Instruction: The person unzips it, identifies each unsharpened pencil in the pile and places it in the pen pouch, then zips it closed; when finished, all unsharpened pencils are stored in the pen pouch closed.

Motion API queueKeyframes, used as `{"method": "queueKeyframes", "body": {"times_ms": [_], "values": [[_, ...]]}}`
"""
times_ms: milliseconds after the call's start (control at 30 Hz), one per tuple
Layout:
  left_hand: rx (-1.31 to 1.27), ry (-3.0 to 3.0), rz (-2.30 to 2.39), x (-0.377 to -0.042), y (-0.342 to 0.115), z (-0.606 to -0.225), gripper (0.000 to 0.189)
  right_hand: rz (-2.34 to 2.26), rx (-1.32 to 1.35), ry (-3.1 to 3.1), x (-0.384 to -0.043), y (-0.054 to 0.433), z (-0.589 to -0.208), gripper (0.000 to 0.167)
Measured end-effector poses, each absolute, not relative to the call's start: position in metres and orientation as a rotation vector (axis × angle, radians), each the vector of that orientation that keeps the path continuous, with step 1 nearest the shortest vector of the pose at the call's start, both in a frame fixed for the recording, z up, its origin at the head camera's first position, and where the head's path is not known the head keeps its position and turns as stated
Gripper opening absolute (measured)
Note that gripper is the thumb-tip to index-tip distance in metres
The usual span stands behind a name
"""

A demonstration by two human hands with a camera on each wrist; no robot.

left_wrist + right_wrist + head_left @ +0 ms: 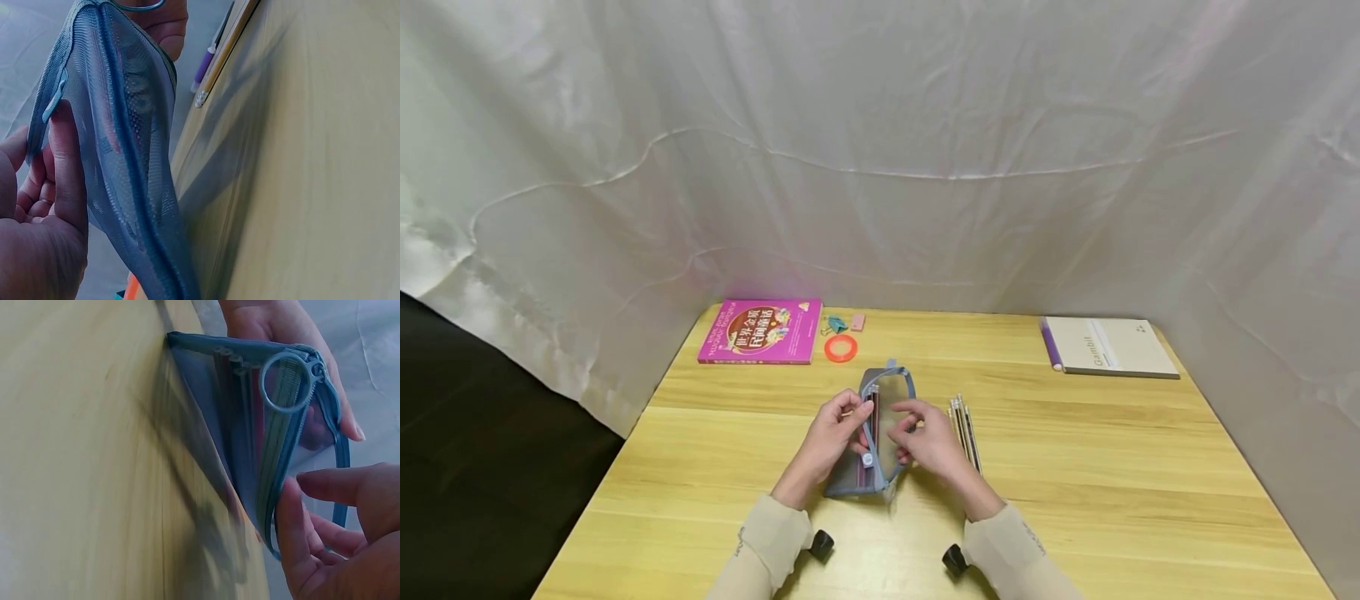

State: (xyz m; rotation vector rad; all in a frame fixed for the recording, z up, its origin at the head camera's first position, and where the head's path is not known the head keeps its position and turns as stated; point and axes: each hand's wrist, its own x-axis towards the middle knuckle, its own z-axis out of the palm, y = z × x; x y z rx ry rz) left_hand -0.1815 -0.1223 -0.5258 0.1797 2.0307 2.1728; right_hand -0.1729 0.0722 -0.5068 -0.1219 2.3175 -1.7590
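Observation:
A blue-grey mesh pencil case (847,477) stands unzipped between both hands, its mouth spread apart. My left hand (827,435) grips its left rim, thumb on one side and fingers on the other. At the opposite rim, my right hand (938,442) pinches the zipper edge (282,469) between thumb and index finger. A ring zip pull (264,394) hangs at the near end. Several pencils (875,408) show inside the case along its left side. Beside my right hand, a bundle of striped pencils (966,429) lies on the table, partly hidden by the wrist.
A pink book (760,332) lies at the back left of the wooden table (1112,483). Next to it are an orange-red tape ring (840,348), teal binder clips (837,325) and a pink eraser (857,322). A notebook (1123,346) and purple marker (1051,343) sit back right.

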Motion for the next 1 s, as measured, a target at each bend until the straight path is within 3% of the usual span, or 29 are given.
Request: {"method": "queueKeyframes", "body": {"times_ms": [567,1000], "values": [[0.16,2.012,2.188,-0.183,-0.126,-0.526,0.024,-1.859,0.076,2.37,-0.172,0.099,-0.512,0.037],[0.175,2.012,2.184,-0.182,-0.123,-0.527,0.028,-1.814,0.023,2.277,-0.173,0.094,-0.521,0.031]]}}
